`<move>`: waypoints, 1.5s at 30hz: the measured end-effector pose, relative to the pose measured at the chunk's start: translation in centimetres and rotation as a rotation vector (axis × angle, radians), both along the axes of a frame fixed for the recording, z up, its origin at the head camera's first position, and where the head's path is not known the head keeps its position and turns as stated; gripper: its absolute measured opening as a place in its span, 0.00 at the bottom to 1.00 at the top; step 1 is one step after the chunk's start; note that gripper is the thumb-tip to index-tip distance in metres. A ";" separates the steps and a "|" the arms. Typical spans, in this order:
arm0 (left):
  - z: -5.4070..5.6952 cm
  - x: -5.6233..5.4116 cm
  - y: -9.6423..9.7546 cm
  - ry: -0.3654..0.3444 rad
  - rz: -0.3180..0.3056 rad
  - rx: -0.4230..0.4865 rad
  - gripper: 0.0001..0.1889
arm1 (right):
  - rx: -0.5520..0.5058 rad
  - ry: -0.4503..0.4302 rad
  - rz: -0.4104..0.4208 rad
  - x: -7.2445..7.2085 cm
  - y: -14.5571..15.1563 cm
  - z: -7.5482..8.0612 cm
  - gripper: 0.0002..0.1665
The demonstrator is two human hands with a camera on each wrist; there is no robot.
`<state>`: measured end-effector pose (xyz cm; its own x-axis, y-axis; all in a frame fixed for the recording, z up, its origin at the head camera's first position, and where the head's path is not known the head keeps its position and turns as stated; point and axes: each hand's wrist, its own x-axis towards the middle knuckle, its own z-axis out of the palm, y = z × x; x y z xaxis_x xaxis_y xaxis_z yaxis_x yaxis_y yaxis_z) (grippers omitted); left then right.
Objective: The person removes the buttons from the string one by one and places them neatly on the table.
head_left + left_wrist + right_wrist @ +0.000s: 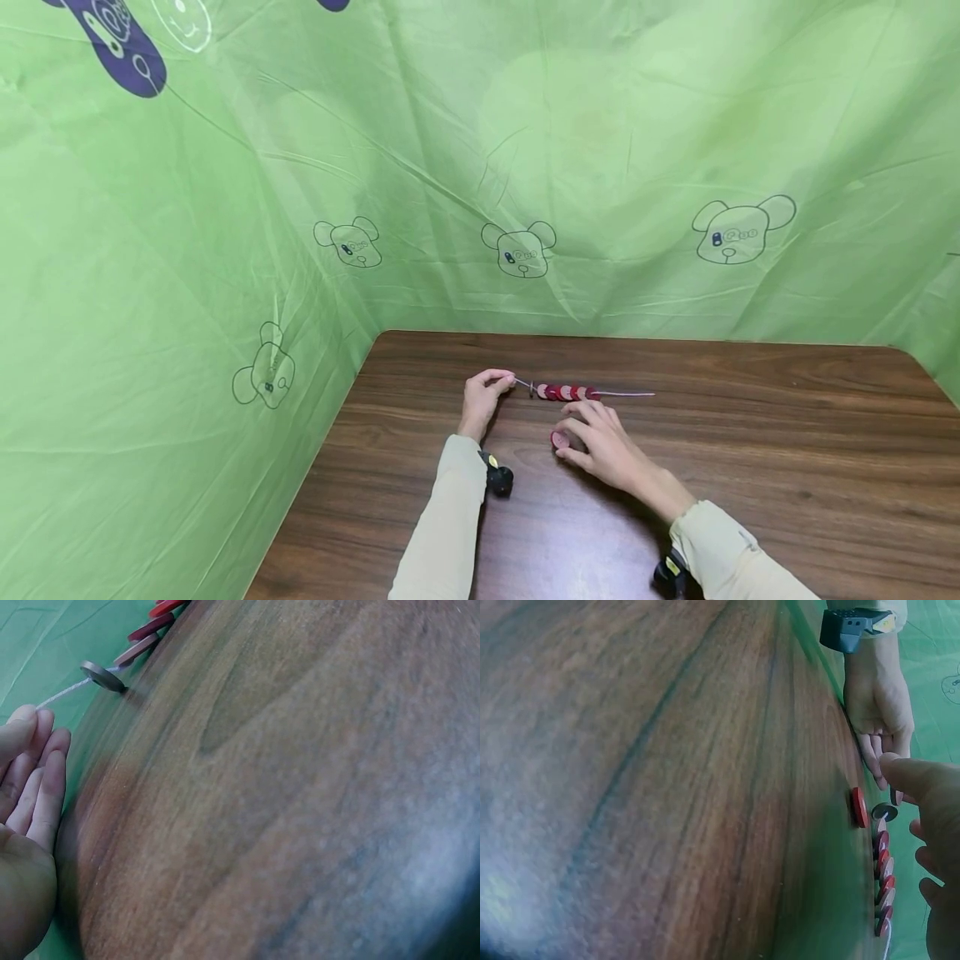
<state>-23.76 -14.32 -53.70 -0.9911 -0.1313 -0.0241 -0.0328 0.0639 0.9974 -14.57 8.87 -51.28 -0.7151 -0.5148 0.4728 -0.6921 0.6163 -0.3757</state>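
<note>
My left hand [483, 398] pinches one end of a thin pale string [521, 382] between thumb and fingertips. Threaded along the string is a row of overlapping red and pink button-like discs [566, 392], with a dark grey disc [103, 676] at the end nearest that hand. To the right of the row, the string's other end lies on the table. A loose round disc [559, 439], pink-faced with a red rim, lies below the row. My right hand [603, 446] hovers around it, thumb and fingers spread; the right wrist view shows a gap between thumb and disc [859, 808].
Everything lies on a brown wood-grain table [787, 450]. Green cloth [600, 150] with bear drawings hangs behind it and on the left. Black wrist cameras [498, 479] sit at both cuffs.
</note>
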 end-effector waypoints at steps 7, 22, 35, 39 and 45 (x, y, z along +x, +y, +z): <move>-0.1 -0.1 -0.1 0.002 -0.005 0.008 0.08 | 0.032 -0.006 0.014 0.2 -0.1 -0.3 0.17; 0.0 -0.1 -0.1 0.003 0.000 -0.007 0.07 | 0.098 0.009 0.064 0.3 -0.3 -0.9 0.16; -0.1 -0.1 0.0 0.008 0.006 -0.004 0.06 | 0.121 0.005 0.074 0.2 -0.2 -1.2 0.17; -0.1 -0.1 0.0 0.010 0.006 -0.002 0.06 | 0.120 0.012 0.075 0.1 -0.2 -1.5 0.17; 0.3 0.1 0.0 0.021 -0.002 -0.010 0.07 | 0.119 0.005 0.074 0.2 -0.2 -1.5 0.17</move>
<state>-23.66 -14.30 -53.36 -0.9916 -0.1291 -0.0023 -0.0119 0.0742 0.9972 -14.36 8.70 -52.74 -0.6708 -0.6189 0.4087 -0.7391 0.6034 -0.2994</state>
